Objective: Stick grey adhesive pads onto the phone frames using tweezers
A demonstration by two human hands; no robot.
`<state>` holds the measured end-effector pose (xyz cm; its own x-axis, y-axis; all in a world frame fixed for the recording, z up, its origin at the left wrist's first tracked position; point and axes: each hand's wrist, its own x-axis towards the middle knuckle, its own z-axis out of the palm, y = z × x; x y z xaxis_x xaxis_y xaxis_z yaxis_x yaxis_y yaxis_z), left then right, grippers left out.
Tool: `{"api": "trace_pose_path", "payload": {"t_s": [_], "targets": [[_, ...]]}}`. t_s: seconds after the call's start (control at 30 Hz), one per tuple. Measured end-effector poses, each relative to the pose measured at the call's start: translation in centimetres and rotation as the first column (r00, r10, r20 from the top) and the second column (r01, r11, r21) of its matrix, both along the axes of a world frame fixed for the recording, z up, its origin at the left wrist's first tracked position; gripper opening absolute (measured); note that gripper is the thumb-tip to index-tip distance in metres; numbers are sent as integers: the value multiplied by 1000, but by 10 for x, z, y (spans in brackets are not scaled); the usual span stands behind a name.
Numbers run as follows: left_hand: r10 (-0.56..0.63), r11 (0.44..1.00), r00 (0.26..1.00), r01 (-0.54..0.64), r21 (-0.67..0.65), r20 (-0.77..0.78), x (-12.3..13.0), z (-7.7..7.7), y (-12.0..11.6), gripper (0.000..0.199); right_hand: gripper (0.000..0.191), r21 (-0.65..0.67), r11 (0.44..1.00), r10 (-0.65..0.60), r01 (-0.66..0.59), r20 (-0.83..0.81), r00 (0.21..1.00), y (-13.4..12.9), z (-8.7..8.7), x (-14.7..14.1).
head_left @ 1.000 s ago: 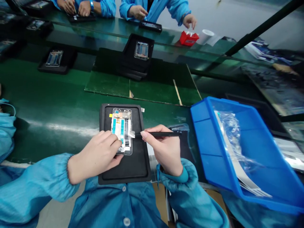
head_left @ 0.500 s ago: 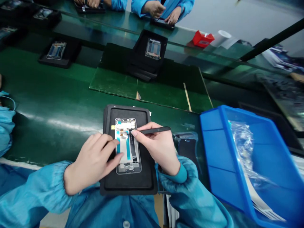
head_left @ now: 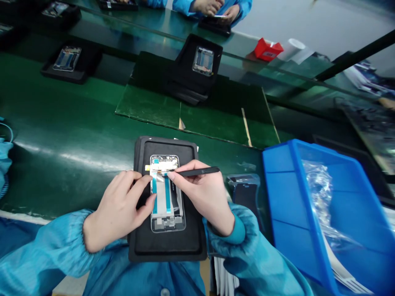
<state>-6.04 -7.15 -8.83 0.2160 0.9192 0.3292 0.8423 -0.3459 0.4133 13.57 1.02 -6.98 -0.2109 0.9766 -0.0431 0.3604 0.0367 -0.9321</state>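
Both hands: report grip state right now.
Left hand: open, thumb and forefinger apart at the opened phone's left edge.
Right hand: closed, holding the black tool.

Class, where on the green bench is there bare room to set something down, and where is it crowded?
Widest: glossy green bench between the black rectangular tray and the blue sleeve at far left. A thin bare strip separates tray from flat green board. Crowded: right of the tray, around the right hand, clear plastic pouch and blue plastic bin.
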Motion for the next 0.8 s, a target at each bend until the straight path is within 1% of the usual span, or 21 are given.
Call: {"api": "trace_pose_path", "payload": {"t_s": [0.43,0.8], "targets": [[4,1000,1000,-3,23,-20,0,-1,0,27,17,2,1000,-2,2,53,999,-2,1,-1],[-9,1000,999,10,15,-34,0,0,0,28,16,11,1000,2,-3,63,998,-2,0,-1]]}}
